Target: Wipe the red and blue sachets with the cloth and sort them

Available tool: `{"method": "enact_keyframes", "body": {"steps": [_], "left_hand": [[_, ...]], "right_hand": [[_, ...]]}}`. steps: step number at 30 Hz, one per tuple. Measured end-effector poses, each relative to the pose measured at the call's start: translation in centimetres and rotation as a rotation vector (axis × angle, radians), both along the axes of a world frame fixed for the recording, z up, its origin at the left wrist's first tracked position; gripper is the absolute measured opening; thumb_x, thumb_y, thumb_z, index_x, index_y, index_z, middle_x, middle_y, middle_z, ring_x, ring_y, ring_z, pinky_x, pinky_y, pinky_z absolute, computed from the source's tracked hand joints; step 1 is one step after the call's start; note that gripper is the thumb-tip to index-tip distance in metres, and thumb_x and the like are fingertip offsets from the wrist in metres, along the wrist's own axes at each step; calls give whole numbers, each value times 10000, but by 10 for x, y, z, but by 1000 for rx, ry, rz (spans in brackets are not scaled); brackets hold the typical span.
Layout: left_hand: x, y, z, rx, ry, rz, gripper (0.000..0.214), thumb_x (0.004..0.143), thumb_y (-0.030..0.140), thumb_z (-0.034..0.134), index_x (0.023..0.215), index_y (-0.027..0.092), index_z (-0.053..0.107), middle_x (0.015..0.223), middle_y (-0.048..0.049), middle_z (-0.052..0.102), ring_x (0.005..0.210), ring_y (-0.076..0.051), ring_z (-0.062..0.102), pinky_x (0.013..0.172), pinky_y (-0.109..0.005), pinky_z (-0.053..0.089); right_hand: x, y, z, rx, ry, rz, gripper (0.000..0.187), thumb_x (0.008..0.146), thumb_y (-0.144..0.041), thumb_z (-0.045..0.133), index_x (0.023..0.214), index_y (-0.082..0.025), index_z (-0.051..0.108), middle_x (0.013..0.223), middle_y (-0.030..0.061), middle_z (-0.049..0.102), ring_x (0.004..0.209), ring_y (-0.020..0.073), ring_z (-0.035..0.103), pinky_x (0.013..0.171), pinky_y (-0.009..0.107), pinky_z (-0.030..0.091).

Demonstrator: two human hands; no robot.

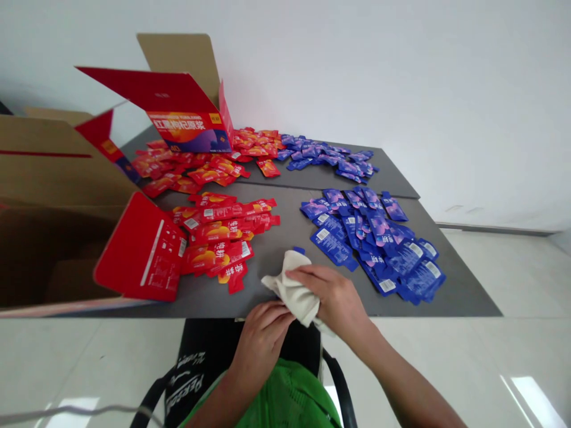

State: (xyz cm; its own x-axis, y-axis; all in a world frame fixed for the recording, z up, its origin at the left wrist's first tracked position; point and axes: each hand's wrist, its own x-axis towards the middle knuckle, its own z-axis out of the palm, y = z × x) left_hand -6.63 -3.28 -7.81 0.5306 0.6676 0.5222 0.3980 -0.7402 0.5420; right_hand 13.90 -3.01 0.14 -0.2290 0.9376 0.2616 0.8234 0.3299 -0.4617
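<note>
My right hand (335,296) grips a cream-white cloth (295,292), bunched up near the table's front edge. Close by on its left, my left hand (264,331) has its fingers pressed together against the cloth's lower edge; what they hold is hidden. A small blue tip of a sachet (300,250) pokes out behind the top of the cloth, the remainder covered. To the right of the cloth lies a loose pile of blue sachets (379,232) with white labels. Red sachets (218,232) with orange fruit pictures lie on the left, overlapping in rows.
A large open carton (151,255) stands at the left, its red flap reaching over the grey table (267,196). Behind it is another open red box (191,131). More red sachets (178,166) and blue sachets (330,156) lie along the back, near the white wall.
</note>
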Motion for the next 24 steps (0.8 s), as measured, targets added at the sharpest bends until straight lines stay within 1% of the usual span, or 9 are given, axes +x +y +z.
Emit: {"method": "enact_keyframes", "body": {"steps": [2, 4, 7, 10, 12, 16, 20, 22, 24], "left_hand": [[-1, 0, 1, -2, 20, 3, 276, 1050, 189, 500, 979, 212, 765, 932, -55, 762, 925, -243, 692, 850, -428, 584], [-1, 1, 2, -12, 23, -7, 270, 1049, 184, 502, 1011, 220, 767, 951, -52, 766, 936, -240, 693, 858, -423, 581], [-1, 2, 1, -23, 4, -26, 242, 1038, 169, 542, 1153, 239, 743, 1102, -40, 777, 1058, -234, 693, 932, -418, 568], [-1, 1, 0, -23, -4, -19, 240, 1029, 163, 566, 1188, 237, 731, 1175, -37, 770, 1113, -231, 688, 962, -421, 563], [0, 1, -1, -22, -10, -9, 241, 1026, 155, 568, 1179, 239, 734, 1171, -35, 771, 1103, -226, 694, 955, -419, 568], [1, 0, 0, -15, -24, -3, 247, 1018, 141, 570, 1171, 237, 738, 1135, -41, 774, 1085, -226, 693, 942, -411, 571], [-1, 1, 2, -15, 17, 7, 256, 1026, 144, 525, 946, 207, 761, 936, -57, 754, 930, -240, 681, 849, -419, 578], [-1, 1, 3, -27, 33, 1, 271, 1025, 138, 520, 912, 205, 757, 903, -57, 741, 897, -238, 671, 833, -417, 574], [-2, 2, 4, -46, 32, -23, 241, 1018, 125, 538, 1020, 216, 760, 979, -51, 758, 965, -238, 679, 877, -419, 567]], "right_hand": [[-6, -17, -7, -79, -6, 34, 500, 914, -102, 682, 1360, -329, 679, 1317, 42, 733, 1139, 213, 716, 977, 297, 568], [-6, -14, -15, -120, 22, 20, 492, 902, -102, 700, 1335, -336, 695, 1316, 30, 734, 1135, 205, 720, 969, 287, 570], [1, 21, -18, -108, 30, -35, 484, 899, -81, 678, 1316, -323, 712, 1321, 28, 732, 1141, 208, 721, 978, 290, 568], [11, 59, -10, -81, -49, -95, 509, 887, -35, 637, 1324, -284, 714, 1312, 44, 738, 1138, 244, 724, 966, 323, 580], [14, 66, -2, -46, -63, -118, 504, 890, -33, 629, 1327, -271, 713, 1309, 51, 739, 1146, 249, 719, 969, 326, 580], [9, 25, 7, 37, 26, -106, 481, 924, -79, 639, 1348, -298, 693, 1317, 45, 732, 1158, 217, 708, 991, 297, 561], [-4, -25, -2, -54, 15, -10, 504, 921, -99, 666, 1368, -331, 676, 1329, 41, 729, 1151, 222, 711, 997, 313, 565], [-7, -29, -10, -110, 23, -1, 519, 902, -84, 683, 1358, -332, 682, 1323, 35, 732, 1146, 220, 717, 989, 312, 572], [-6, -17, -17, -125, 48, -37, 508, 887, -87, 703, 1333, -330, 699, 1327, 28, 730, 1148, 216, 717, 984, 303, 573]]}}
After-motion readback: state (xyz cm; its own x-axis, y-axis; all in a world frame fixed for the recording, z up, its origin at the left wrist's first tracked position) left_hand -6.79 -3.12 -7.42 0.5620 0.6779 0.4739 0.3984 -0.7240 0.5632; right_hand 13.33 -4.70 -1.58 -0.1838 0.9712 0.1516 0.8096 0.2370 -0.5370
